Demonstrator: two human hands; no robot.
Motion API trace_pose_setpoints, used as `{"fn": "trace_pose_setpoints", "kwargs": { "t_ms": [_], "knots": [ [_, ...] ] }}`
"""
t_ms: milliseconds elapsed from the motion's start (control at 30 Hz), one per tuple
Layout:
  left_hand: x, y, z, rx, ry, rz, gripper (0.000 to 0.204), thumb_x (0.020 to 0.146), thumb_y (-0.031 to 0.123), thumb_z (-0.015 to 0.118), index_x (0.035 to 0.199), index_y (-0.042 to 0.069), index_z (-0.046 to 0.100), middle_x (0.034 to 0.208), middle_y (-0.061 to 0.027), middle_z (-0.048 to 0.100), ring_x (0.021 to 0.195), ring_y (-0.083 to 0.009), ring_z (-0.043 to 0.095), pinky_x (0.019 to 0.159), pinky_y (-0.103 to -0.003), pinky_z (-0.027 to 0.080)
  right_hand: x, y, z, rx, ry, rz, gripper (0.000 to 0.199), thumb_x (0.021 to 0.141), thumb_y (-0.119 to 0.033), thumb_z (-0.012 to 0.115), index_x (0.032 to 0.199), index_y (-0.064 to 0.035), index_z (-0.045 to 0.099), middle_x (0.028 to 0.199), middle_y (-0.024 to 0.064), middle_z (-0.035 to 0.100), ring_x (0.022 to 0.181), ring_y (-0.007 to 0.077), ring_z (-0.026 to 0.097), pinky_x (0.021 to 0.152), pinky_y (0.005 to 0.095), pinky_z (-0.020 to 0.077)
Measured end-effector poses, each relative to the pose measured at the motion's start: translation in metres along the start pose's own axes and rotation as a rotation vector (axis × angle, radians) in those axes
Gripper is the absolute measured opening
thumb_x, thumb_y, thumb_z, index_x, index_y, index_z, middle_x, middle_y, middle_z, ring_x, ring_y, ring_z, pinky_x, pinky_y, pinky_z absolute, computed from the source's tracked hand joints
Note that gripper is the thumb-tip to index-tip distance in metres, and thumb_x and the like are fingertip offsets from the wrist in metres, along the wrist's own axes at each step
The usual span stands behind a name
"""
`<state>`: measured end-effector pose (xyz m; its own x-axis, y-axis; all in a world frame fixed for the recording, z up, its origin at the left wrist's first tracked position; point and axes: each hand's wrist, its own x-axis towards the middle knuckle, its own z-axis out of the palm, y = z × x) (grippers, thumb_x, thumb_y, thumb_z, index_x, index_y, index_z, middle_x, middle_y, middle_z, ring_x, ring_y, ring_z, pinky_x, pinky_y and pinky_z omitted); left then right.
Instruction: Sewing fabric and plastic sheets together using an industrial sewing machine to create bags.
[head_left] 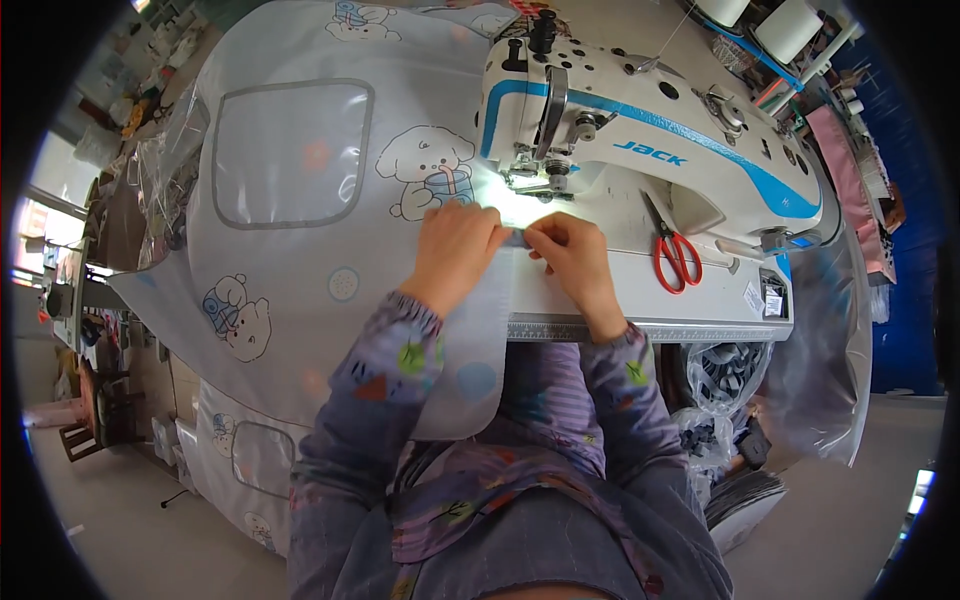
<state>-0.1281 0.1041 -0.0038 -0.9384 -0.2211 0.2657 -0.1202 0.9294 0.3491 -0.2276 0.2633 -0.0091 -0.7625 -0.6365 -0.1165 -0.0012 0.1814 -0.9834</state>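
Just in front of the lit needle area of a white and blue sewing machine (655, 125), my two hands work close together. A short grey strip (514, 238) spans the small gap between them. My left hand (455, 252) is closed on one end of the strip and rests over the edge of a large pale grey sheet (300, 265) printed with cartoon puppies. The other end is pinched between the thumb and fingers of my right hand (573, 262). Red-handled scissors (677, 258) lie to the right on the machine bed (630, 310).
A clear window panel (292, 152) is set in the sheet, which hangs off the table's left side. White thread cones (787, 30) stand at the back right. Below the bed's right end are plastic bags (728, 375) with dark grey strips.
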Motion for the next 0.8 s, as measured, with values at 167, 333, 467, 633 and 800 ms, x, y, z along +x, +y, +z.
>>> {"fn": "trace_pose_setpoints", "kwargs": {
  "t_ms": [167, 333, 467, 633, 800],
  "knots": [
    [0.027, -0.021, 0.014, 0.279, 0.129, -0.003, 0.014, 0.090, 0.023, 0.067, 0.092, 0.009, 0.068, 0.092, -0.0037, 0.068, 0.096, -0.0280, 0.062, 0.085, -0.044, 0.044, 0.050, 0.015, 0.017, -0.465, 0.106, -0.084, 0.022, 0.087, -0.019, 0.070, 0.077, 0.0011, 0.070, 0.060, 0.0047, 0.067, 0.053, 0.0097, 0.063, 0.054, 0.0254, 0.0488],
    [0.021, -0.029, 0.014, 0.248, 0.298, 0.268, 0.016, 0.086, 0.011, 0.064, 0.101, 0.011, 0.068, 0.106, -0.0030, 0.065, 0.107, -0.0241, 0.061, 0.100, -0.043, 0.043, 0.061, 0.020, 0.021, -0.610, 0.101, -0.060, 0.028, 0.086, -0.025, 0.069, 0.072, -0.0010, 0.070, 0.052, 0.0042, 0.063, 0.045, 0.0116, 0.059, 0.051, 0.0279, 0.0469],
    [0.010, -0.039, 0.015, 0.027, 0.109, 0.320, 0.025, 0.084, 0.004, 0.060, 0.105, 0.012, 0.069, 0.111, -0.0017, 0.067, 0.113, -0.0207, 0.061, 0.108, -0.042, 0.041, 0.056, 0.025, 0.017, -0.620, 0.143, -0.109, 0.020, 0.086, -0.020, 0.069, 0.081, -0.0006, 0.071, 0.056, 0.0086, 0.063, 0.048, 0.0157, 0.061, 0.052, 0.0314, 0.0470],
    [0.007, -0.044, 0.016, -0.064, 0.079, 0.292, 0.030, 0.084, 0.005, 0.060, 0.111, 0.014, 0.070, 0.117, 0.0004, 0.067, 0.117, -0.0202, 0.061, 0.107, -0.041, 0.043, 0.035, 0.027, 0.011, -0.678, 0.287, -0.209, 0.017, 0.087, -0.014, 0.067, 0.098, -0.0025, 0.072, 0.066, 0.0123, 0.065, 0.057, 0.0255, 0.064, 0.058, 0.0353, 0.0492],
    [0.004, -0.041, 0.019, -0.067, 0.104, 0.272, 0.028, 0.087, 0.008, 0.059, 0.113, 0.012, 0.069, 0.116, 0.0000, 0.066, 0.116, -0.0204, 0.061, 0.107, -0.040, 0.044, 0.019, 0.017, 0.017, -0.819, 0.172, -0.490, 0.023, 0.091, -0.012, 0.062, 0.109, -0.0139, 0.074, 0.088, 0.0141, 0.070, 0.075, 0.0354, 0.066, 0.067, 0.0428, 0.0526]
  ]
}}
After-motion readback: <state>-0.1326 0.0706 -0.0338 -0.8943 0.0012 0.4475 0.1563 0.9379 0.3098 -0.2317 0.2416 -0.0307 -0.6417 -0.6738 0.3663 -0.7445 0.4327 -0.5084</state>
